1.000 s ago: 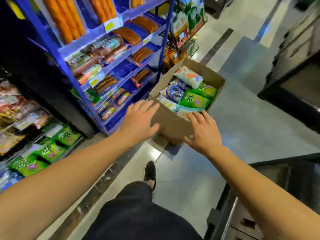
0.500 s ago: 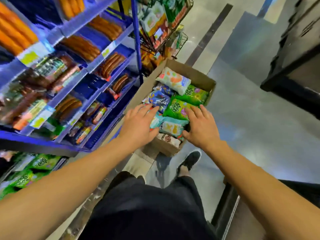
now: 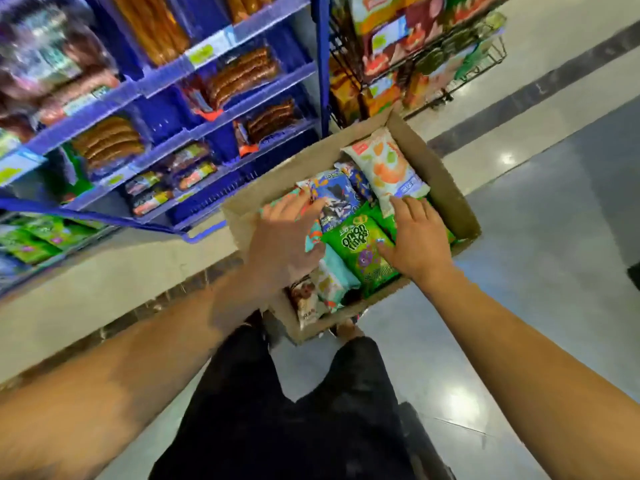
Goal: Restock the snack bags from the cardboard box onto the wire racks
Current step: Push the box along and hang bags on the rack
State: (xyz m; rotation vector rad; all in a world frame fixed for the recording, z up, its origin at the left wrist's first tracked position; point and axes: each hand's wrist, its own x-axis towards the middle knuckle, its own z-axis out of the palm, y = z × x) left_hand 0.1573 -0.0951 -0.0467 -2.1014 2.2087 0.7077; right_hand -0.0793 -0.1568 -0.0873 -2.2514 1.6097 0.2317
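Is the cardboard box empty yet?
No, the cardboard box still holds several snack bags, including a green onion rings bag between the left hand and right hand.

shop aisle, blue shelves (image 3: pixel 166 81) of packaged sausages (image 3: pixel 239 76), price tags (image 3: pixel 202 51)

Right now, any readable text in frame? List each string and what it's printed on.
"onion rings": green bag in the box, roughly legible.
Blue bag: print blurred, unreadable.
White bag: red corner label and blue patch, too small to read.
Shelf tags: blurred, unreadable.
Rack cartons: print blurred, unreadable.
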